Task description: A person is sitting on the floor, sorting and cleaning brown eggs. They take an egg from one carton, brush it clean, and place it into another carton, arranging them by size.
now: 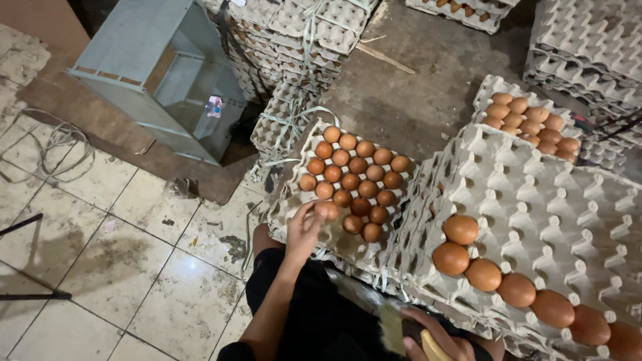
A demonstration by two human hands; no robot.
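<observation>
Left grip (304, 230) (fingers curled) around egg (327, 210)

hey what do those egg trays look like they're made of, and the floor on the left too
The egg trays look like moulded paper pulp: matte grey, rough, with soft-edged cups and peaks. The floor seems to be glazed ceramic tile: pale squares with dark grout lines and a dull sheen under dirt stains. The left hand holds a brown egg.

Bare tiled floor (120, 261) lies open to my left. Ahead, stacked grey pulp egg trays (294, 40) and a pale metal rack (160, 73) block the way; a tall tray stack (535, 200) crowds my right.
</observation>
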